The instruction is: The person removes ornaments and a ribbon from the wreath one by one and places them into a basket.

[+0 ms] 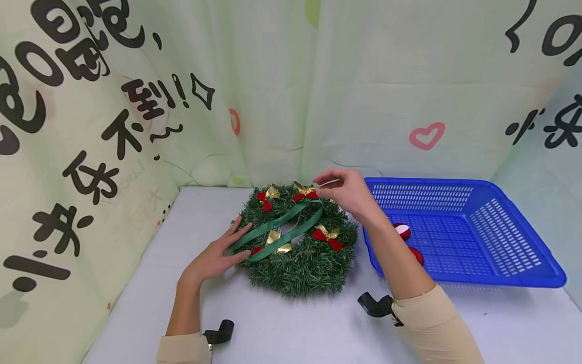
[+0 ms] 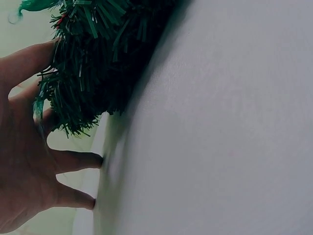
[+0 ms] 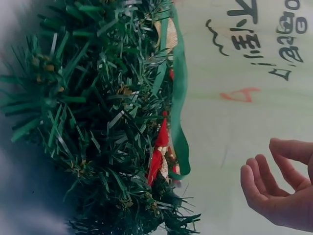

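A green tinsel wreath [image 1: 295, 275] lies on the table, dotted with several red and gold bows [image 1: 334, 243]. Across its top runs a loop of green ribbon [image 1: 291, 236]. My left hand [image 1: 218, 257] rests on the wreath's left edge, fingers spread, with the thumb by the ribbon's lower end; in the left wrist view two of its fingertips reach the table. Over the wreath's far right side, close to the ribbon's upper end and a bow, hovers my right hand [image 1: 347, 193]. Its fingers are loosely bent with nothing between them, apart from the wreath in the right wrist view.
To the right stands a blue plastic basket [image 1: 500, 281] holding a red and white ball [image 1: 402, 231] and a red ball [image 1: 416, 256], partly hidden by the right forearm. A pale printed curtain [image 1: 364, 101] hangs behind the white table [image 1: 291, 328].
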Available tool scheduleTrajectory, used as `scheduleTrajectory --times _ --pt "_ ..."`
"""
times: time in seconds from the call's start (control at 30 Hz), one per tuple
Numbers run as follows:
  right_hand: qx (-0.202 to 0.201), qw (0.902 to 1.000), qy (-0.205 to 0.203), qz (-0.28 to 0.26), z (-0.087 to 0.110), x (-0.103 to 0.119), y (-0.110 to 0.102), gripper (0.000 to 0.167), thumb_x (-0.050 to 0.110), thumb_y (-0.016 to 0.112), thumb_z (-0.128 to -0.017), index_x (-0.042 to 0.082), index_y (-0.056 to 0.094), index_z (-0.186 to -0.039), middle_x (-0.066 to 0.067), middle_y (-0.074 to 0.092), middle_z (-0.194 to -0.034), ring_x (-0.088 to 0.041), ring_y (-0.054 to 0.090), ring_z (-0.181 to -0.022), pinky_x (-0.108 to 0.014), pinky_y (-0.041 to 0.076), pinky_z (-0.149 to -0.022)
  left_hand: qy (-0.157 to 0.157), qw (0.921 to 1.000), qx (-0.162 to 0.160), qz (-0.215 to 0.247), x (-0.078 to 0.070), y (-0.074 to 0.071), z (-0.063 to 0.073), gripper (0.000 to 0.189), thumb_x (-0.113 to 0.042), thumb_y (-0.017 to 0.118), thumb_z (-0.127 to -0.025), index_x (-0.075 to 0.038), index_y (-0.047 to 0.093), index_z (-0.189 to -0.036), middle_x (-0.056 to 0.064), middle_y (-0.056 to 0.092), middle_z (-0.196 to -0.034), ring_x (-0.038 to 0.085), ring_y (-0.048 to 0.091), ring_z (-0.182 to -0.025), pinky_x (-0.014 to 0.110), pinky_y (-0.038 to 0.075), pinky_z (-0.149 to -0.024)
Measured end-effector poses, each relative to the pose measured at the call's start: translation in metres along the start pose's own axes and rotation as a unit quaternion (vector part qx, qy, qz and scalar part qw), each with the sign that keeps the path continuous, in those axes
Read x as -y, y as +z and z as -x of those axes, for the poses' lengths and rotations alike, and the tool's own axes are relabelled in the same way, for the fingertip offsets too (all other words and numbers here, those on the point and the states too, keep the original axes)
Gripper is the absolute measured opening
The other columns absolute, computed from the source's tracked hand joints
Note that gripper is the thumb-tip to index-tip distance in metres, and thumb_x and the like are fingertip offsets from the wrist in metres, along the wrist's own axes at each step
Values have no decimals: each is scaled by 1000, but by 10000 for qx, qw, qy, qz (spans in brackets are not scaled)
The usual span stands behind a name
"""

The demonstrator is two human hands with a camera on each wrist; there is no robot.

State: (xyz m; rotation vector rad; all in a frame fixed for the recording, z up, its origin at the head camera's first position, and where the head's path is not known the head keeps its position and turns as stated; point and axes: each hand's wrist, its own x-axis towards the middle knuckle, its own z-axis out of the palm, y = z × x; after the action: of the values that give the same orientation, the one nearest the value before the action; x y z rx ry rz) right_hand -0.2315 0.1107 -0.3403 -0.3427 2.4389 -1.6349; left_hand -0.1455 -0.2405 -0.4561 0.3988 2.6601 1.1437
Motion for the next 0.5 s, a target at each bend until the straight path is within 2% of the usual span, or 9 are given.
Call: scheduleTrajectory --times 0.23,0.5 --pt "180 9993 286 139 -16 2 5 30 6 72 -96 6 72 -126 -17 69 -133 -33 67 -120 -54 50 -107 -12 10000 -8 -66 -2 -3 1 73 -38 65 -104 -32 28 -166 -1 3 -177 43 15 -159 73 25 -119" --pt "658 9883 751 1149 -30 -2 7 33 5 72 -95 3 71 -128 -21 66 -137 -38 60 -126 -51 53 -102 -18 10000 30 -35 0 -2 1 75 -46 64 -103 -33 27 -166 -3 2 -177 43 14 -160 74 24 -119"
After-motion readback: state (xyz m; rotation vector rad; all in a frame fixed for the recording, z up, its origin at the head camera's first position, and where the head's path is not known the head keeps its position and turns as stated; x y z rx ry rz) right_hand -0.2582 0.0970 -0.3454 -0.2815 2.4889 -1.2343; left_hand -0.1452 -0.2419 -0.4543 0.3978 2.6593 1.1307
